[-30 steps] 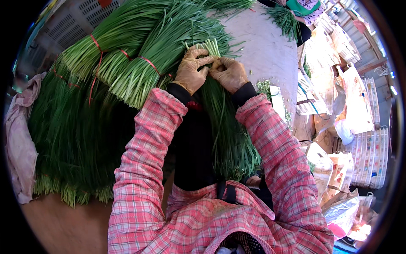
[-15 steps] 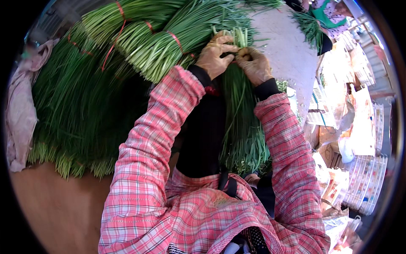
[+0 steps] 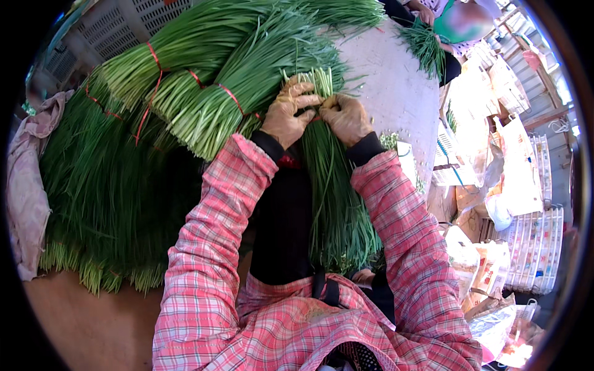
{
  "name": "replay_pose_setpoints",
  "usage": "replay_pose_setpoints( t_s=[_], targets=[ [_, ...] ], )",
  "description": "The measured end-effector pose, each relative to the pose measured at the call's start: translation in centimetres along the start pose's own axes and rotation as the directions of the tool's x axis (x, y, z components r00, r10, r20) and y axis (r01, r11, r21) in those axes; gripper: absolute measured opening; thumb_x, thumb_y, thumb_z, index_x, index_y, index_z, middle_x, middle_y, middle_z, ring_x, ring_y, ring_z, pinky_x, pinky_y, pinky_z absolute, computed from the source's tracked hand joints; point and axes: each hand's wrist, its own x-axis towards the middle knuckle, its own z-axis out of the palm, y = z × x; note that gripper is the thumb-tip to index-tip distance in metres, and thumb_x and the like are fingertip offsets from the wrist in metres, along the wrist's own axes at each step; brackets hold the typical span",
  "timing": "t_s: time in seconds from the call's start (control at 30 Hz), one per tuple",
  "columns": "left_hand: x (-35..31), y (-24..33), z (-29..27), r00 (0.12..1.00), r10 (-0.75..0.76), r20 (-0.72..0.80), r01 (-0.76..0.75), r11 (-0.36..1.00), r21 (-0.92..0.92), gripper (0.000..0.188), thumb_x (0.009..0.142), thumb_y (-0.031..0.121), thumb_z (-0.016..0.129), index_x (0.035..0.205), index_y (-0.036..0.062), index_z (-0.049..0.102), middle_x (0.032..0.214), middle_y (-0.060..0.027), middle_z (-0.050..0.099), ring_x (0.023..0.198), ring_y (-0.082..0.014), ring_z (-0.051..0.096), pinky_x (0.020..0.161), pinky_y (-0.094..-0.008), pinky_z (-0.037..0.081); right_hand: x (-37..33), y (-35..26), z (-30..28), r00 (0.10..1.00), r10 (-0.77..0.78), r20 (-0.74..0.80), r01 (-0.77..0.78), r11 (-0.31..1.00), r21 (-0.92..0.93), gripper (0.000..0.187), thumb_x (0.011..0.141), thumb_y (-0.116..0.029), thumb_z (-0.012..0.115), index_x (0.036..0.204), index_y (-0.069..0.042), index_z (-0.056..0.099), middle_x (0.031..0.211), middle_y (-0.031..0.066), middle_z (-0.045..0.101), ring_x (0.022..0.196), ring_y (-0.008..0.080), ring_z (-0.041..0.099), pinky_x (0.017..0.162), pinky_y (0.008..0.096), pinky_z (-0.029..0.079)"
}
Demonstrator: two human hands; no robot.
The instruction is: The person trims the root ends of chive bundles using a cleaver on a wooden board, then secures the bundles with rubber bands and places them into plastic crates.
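A bundle of garlic chives (image 3: 337, 191) lies across my lap, pale cut stems away from me and dark leaves hanging toward me. A red tie (image 3: 317, 118) crosses it just below the stem ends. My left hand (image 3: 287, 115), in a thin stained glove, is closed round the stems from the left, fingers over the top. My right hand (image 3: 348, 120), gloved likewise, pinches at the tie from the right; the tie's ends are hidden by the fingers. Beside my left hand lie tied bundles of chives (image 3: 204, 120) with red bands.
A large heap of loose chives (image 3: 105, 191) stands at the left, with a pinkish cloth (image 3: 28, 198) beside it. Beyond my hands is a pale tabletop (image 3: 396, 74). A co-worker (image 3: 455, 37) handles chives at the far right. White baskets (image 3: 535, 247) and bags line the right side.
The whole view has shifted, so hands and bundles appear lower and farther left, and more of the co-worker shows. Both hands stay closed at the same place on the stems.
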Motion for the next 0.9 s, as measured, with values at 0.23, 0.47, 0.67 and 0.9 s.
replay_pose_setpoints(
  t_s=[0.23, 0.47, 0.67, 0.9],
  targets=[
    [0.3, 1.3, -0.5, 0.999, -0.047, -0.001, 0.047, 0.999, -0.02, 0.067, 0.069, -0.004, 0.066, 0.132, 0.0104, 0.048, 0.131, -0.0096, 0.052, 0.13, -0.0282, 0.039, 0.111, -0.0376, 0.026, 2.3, -0.1, -0.2, 0.999, -0.032, -0.023, 0.032, 0.999, 0.024, 0.014, 0.074, -0.014, 0.065, 0.08, -0.001, 0.065, 0.069, 0.0125, 0.065, 0.064, 0.0212, 0.063, 0.061, 0.0325, 0.049],
    [-1.5, 5.1, 2.0, 0.978, 0.105, -0.18, -0.034, 0.932, 0.362, 0.066, 0.067, -0.002, 0.066, 0.13, 0.0095, 0.05, 0.126, -0.0154, 0.05, 0.121, -0.0365, 0.044, 0.105, -0.0419, 0.034, 4.1, -0.4, -1.6, 0.994, -0.098, 0.057, 0.104, 0.988, -0.114, 0.017, 0.072, -0.016, 0.066, 0.08, -0.001, 0.066, 0.067, 0.0126, 0.064, 0.062, 0.02, 0.061, 0.06, 0.0342, 0.048],
    [-4.8, 5.7, 5.9, 0.943, 0.261, 0.206, -0.316, 0.895, 0.314, 0.052, 0.073, 0.004, 0.055, 0.125, 0.0077, 0.051, 0.134, -0.0146, 0.045, 0.129, -0.0341, 0.039, 0.107, -0.0456, 0.03, 5.1, -2.3, -2.0, 0.998, -0.048, 0.049, 0.056, 0.985, -0.165, 0.019, 0.07, -0.018, 0.066, 0.079, -0.001, 0.067, 0.068, 0.0154, 0.063, 0.068, 0.0251, 0.063, 0.067, 0.0349, 0.049],
    [-4.7, 4.9, 6.8, 0.96, 0.137, 0.246, -0.253, 0.805, 0.537, 0.049, 0.084, 0.015, 0.046, 0.131, 0.0035, 0.045, 0.141, -0.0152, 0.039, 0.137, -0.0316, 0.028, 0.114, -0.0453, 0.015, 9.3, -1.0, 0.3, 0.994, -0.104, 0.034, 0.107, 0.863, -0.494, 0.026, 0.081, -0.025, 0.058, 0.084, -0.001, 0.068, 0.069, 0.0155, 0.066, 0.068, 0.0254, 0.066, 0.066, 0.0363, 0.051]
  ],
)
